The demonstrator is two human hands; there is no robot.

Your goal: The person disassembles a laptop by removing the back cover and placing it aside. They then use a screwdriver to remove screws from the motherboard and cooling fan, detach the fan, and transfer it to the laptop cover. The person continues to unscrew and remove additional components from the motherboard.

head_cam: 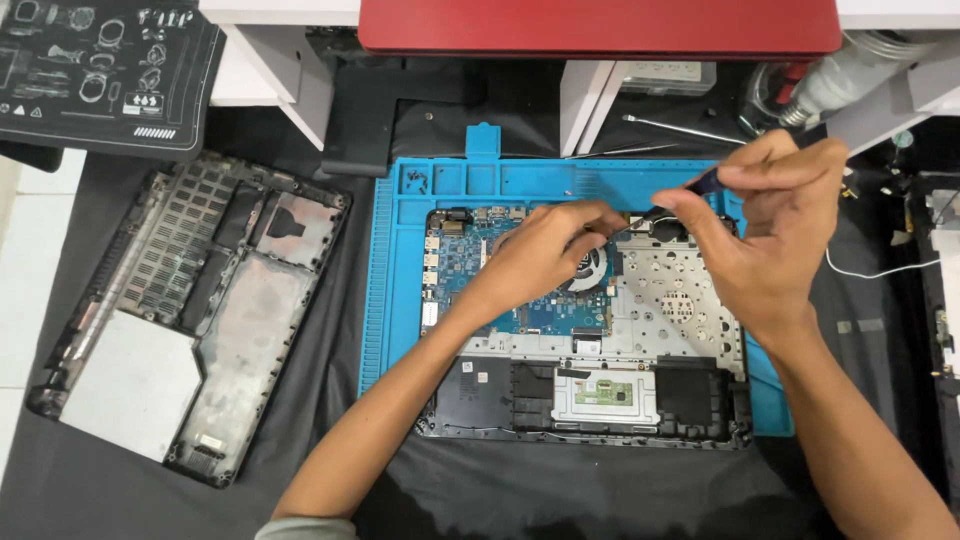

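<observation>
An opened laptop chassis [690,390] lies on a blue repair mat [395,300], its blue circuit board [465,262] and round fan [592,270] exposed. My left hand [540,250] rests on the board by the fan, fingertips pinched near the chassis's top edge. My right hand [770,225] hovers over the upper right corner, gripping a small dark-handled screwdriver [700,183] whose tip points down toward the spot by my left fingertips. What the left fingers pinch, if anything, is too small to tell.
The removed laptop bottom cover [190,310] lies inside-up at the left on black cloth. A dark printed mat [100,70] sits top left. A red laptop lid [600,25] spans the top. Thin metal tools [685,130] and a white wire [880,272] lie at the right.
</observation>
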